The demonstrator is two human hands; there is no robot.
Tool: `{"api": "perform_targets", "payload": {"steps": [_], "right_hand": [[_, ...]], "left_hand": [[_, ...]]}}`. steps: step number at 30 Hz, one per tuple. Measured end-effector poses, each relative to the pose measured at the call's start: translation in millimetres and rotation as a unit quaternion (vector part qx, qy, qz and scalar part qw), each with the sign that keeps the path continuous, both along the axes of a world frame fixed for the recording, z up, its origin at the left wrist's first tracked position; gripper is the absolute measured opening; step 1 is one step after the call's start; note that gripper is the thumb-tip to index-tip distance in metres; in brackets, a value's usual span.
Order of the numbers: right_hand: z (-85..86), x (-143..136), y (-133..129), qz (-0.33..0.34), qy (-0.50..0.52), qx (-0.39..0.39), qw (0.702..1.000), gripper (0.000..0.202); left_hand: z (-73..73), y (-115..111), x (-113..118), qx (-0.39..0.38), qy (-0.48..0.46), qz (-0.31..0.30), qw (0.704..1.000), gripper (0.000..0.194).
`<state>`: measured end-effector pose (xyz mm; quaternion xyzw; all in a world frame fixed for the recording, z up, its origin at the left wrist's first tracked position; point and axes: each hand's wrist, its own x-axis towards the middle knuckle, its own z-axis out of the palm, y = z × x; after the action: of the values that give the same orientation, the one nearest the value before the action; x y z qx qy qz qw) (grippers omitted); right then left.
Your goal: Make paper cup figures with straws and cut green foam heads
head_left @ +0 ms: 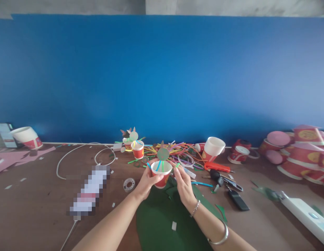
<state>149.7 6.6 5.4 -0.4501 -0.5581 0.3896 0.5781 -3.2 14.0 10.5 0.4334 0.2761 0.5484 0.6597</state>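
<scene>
My left hand [146, 182] is wrapped around the side of a red-and-white paper cup [160, 182], its thumb across the front. Above the cup's far rim stands a round grey-green paper piece with pointed ears [163, 154]. Blue and green drinking straws [158, 166] show inside the cup, and a blue end sticks out at the left. On the right side, my right hand [184, 183] pinches a short green straw end [178, 165] between thumb and fingers. Beneath both hands lies a dark green paper sheet [162, 223].
Loose coloured straws [151, 152] and similar decorated cups [138, 150] lie behind. A tape roll [129, 185] and a blurred-out phone [90, 190] are left. Rightward are an orange-handled tool [216, 166], keys [217, 177], stacked cups [300, 157] and a power strip [308, 216].
</scene>
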Motion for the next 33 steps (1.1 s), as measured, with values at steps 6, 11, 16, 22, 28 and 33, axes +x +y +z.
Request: {"api": "perform_targets", "payload": {"steps": [6,11,16,22,28,33], "right_hand": [[-3.7,1.3,0.9,0.000,0.053,-0.022,0.998,0.041],[4.1,-1.7,3.3,0.034,0.112,-0.027,0.993,0.024],[9.9,-1.1,4.4,0.022,0.068,0.035,0.997,0.013],[11.1,5.6,-3.7,-0.019,-0.062,0.126,0.990,0.013],[18.9,6.1,-10.1,-0.038,-0.150,0.240,0.959,0.014],[22.0,6.4,-10.8,-0.048,-0.176,0.280,0.943,0.014]], "left_hand": [[-1.4,-1.6,-0.9,-0.003,0.000,-0.043,0.999,0.068],[-0.7,-5.2,2.8,0.019,0.000,-0.123,0.992,0.066],[2.1,-8.8,7.1,0.021,0.031,-0.135,0.990,0.064],[16.5,-14.3,6.4,0.086,0.120,-0.065,0.987,0.064],[30.4,-20.7,7.5,0.141,0.146,-0.042,0.978,0.072],[30.2,-20.5,7.5,0.150,0.156,-0.035,0.976,0.071]]}}
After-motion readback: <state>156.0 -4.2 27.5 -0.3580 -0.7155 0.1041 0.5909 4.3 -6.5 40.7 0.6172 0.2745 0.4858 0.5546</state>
